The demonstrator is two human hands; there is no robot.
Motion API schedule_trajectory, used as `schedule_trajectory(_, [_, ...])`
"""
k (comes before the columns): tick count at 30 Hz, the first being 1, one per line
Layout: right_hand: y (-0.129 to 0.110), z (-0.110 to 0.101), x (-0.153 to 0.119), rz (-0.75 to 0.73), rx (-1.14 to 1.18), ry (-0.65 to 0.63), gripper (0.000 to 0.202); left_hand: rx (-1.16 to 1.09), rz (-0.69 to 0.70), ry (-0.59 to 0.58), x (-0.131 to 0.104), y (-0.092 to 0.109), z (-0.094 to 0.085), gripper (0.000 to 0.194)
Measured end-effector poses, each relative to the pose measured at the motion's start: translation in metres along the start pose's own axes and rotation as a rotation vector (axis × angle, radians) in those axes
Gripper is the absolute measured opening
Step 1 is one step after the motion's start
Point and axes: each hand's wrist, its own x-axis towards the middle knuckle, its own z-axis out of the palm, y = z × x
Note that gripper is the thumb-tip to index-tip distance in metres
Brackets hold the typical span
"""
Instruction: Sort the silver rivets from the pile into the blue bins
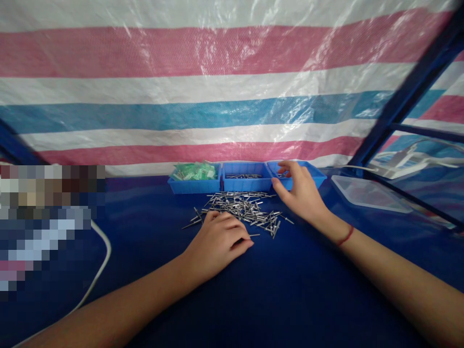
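A loose pile of silver blind rivets (239, 205) lies on the blue tabletop (275, 299). At its near edge rests my left hand (221, 244), knuckles up, its fingers curled and the thumb tip close to the index finger. Whatever it may hold is hidden beneath. My right hand (299, 191) is over the front of the right blue bin (317, 176), thumb and fingers apart, with nothing visible between them. Some rivets show in that bin behind the fingers. The middle blue bin (246, 184) also contains rivets.
The left blue bin (195, 186) is filled with green-tinted plastic packets (195, 170). A translucent lid (369, 193) lies to the right, near a white power strip (393, 164) and dark blue frame bars. A white cable (105, 246) curves at left. Striped sheeting (217, 111) hangs behind.
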Motion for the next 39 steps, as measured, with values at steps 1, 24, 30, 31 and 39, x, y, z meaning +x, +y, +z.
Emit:
schedule_trajectory(1, [-0.005,0.001,-0.002,-0.024,0.019,-0.022,0.035,-0.005,-0.033,0.004,0.000,-0.001,0.000,0.013])
schedule_trajectory(24, [-0.063,0.002,-0.023,-0.163,0.615,-0.281,0.006,-0.301,-0.157,0.278,0.002,-0.012,0.000,0.016])
schedule_trajectory(30, [-0.065,-0.001,-0.023,-0.153,0.632,-0.269,0.006,-0.299,-0.166,0.292,0.001,-0.009,-0.002,0.015])
schedule_trajectory(31, [-0.065,-0.001,-0.023,-0.153,0.634,-0.268,0.005,-0.298,-0.165,0.300,0.001,-0.009,-0.001,0.013])
schedule_trajectory(39, [-0.066,-0.003,-0.023,-0.223,0.635,-0.257,0.006,-0.292,-0.152,0.329,0.002,-0.010,0.001,0.004])
